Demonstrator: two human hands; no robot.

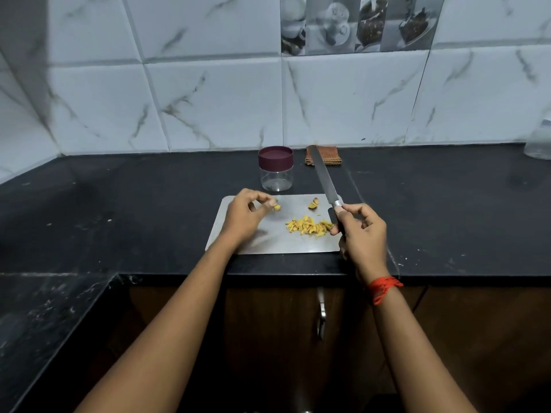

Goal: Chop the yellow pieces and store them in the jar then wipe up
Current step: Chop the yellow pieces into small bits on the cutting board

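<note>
A steel cutting board [262,242] lies on the black counter. On it sits a heap of chopped yellow pieces [310,227] and one larger uncut piece [313,204] near the far edge. My left hand [246,216] pinches a small yellow piece [277,207] at its fingertips over the board's left part. My right hand [359,231] grips the dark handle of a long knife [323,177], whose blade points up and away above the board's right side. A clear jar [275,177] with a maroon lid on stands just behind the board.
A folded brown cloth [323,156] lies against the tiled wall behind the knife tip. A clear container [539,141] shows at the right edge. The counter's front edge [268,275] runs just below the board, and a side counter [44,323] extends at the left.
</note>
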